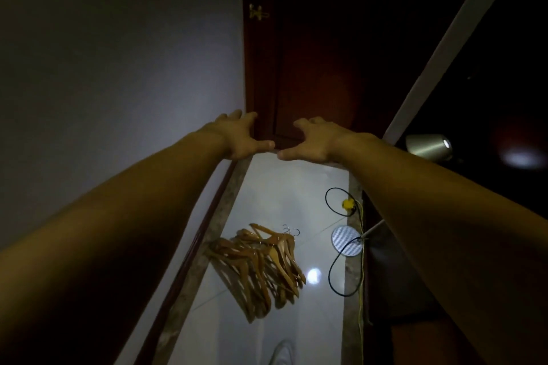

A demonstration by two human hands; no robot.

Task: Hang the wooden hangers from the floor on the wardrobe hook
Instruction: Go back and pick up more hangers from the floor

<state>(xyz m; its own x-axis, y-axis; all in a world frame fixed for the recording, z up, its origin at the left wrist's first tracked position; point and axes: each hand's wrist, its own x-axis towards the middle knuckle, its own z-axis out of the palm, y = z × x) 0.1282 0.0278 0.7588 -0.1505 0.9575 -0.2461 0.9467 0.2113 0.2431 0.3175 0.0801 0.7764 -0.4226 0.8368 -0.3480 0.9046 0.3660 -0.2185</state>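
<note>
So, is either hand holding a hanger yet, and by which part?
No. The left hand and right hand are open and empty; the wooden hangers lie piled on the floor.

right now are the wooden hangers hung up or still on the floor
On the floor: the wooden hangers lie piled on the tiles, both hands empty.

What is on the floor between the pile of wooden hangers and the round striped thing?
In the head view, only bare glossy floor lies between the wooden hangers and the round striped disc.

Both bare arms outstretched: left hand [241, 136] and right hand [311, 139] empty, fingers spread. Pile of light-brown wooden hangers [261, 267] on glossy white tiled floor [284, 195] below.
</note>
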